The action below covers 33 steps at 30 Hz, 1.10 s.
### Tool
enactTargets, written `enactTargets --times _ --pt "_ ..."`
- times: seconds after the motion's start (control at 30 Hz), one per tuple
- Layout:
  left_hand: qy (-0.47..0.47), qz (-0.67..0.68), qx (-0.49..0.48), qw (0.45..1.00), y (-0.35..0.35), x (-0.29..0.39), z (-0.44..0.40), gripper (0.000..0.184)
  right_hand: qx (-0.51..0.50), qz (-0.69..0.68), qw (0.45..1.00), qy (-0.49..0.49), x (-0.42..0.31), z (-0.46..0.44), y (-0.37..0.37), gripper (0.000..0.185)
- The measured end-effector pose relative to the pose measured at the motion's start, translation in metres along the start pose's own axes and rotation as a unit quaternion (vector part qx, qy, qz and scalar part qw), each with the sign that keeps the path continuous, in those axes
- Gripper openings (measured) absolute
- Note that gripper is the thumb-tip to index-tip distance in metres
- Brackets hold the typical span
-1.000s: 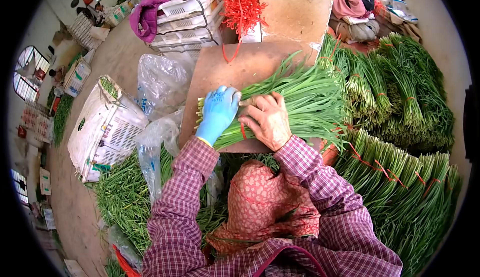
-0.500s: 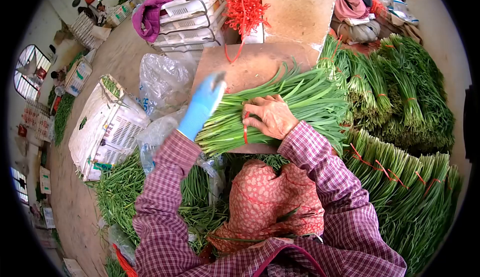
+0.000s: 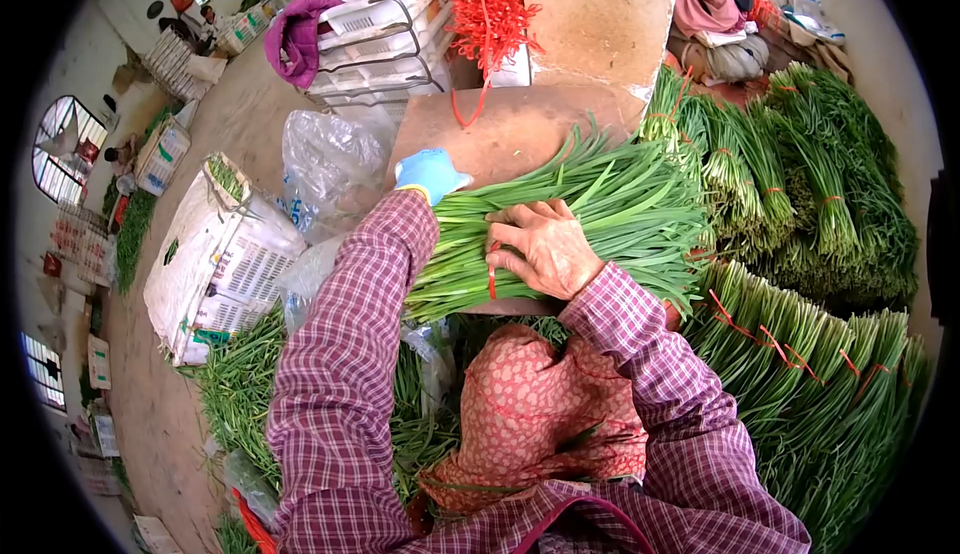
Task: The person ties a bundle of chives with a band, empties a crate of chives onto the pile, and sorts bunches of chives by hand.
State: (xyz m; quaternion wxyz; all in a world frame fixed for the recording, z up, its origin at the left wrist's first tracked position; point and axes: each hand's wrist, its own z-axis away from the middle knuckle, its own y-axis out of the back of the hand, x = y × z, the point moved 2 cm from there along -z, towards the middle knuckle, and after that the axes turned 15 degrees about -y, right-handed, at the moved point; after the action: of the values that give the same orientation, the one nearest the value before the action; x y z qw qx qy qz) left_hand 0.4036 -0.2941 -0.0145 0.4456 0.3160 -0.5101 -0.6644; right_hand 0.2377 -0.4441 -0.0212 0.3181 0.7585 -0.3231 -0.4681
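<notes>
A thick bunch of long green stalks (image 3: pixel 620 194) lies across the brown board (image 3: pixel 480 134), its leafy ends to the right. My right hand (image 3: pixel 548 247), bare, rests on the bunch, thumb and fingers closed on a red tie (image 3: pixel 492 269) around the stalks. At the bunch's upper left edge is my left hand (image 3: pixel 430 175) in a blue glove. Its fingertips are hidden behind the glove, so what it holds, if anything, cannot be made out.
Red ties (image 3: pixel 492 16) hang behind the board, beside stacked white crates (image 3: pixel 375 49). Tied bundles (image 3: pixel 820 374) stand at the right. Loose stalks (image 3: pixel 235 384), plastic bags (image 3: pixel 335 159) and a white basket (image 3: pixel 225 264) are at the left.
My left hand has gone from the stalks near the tie out to the left, then back to the bunch's upper left edge. My right hand has shifted slightly right and down, staying at the tie.
</notes>
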Motion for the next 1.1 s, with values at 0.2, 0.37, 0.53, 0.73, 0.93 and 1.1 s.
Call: enactTargets --times 0.2,0.37,0.53,0.73,0.93,1.1 --pt "0.005 0.053 0.087 0.995 -0.015 -0.005 -0.008 0.05 0.016 0.005 1.0 0.0 0.0 0.003 -0.001 0.018" --pt "-0.115 0.401 0.059 0.907 -0.016 -0.019 -0.01 0.026 0.025 0.005 1.0 0.004 -0.002 0.009 -0.002 0.018" --pt "-0.221 0.341 0.068 0.911 -0.005 0.009 0.044 0.025 0.04 -0.008 0.999 -0.003 -0.005 0.019 -0.004 0.018" --pt "-0.195 0.185 0.322 0.908 -0.03 0.055 0.118 0.015 0.1 -0.08 0.992 -0.021 -0.028 0.045 0.009 0.015" --pt "-0.168 0.259 0.355 0.883 -0.055 0.069 0.15 0.012 0.134 -0.1 0.983 -0.072 -0.037 0.048 0.013 0.019" --pt "-0.142 0.281 0.334 0.888 -0.055 0.069 0.15 0.018 0.094 -0.069 0.98 -0.161 -0.029 0.045 0.006 0.017"
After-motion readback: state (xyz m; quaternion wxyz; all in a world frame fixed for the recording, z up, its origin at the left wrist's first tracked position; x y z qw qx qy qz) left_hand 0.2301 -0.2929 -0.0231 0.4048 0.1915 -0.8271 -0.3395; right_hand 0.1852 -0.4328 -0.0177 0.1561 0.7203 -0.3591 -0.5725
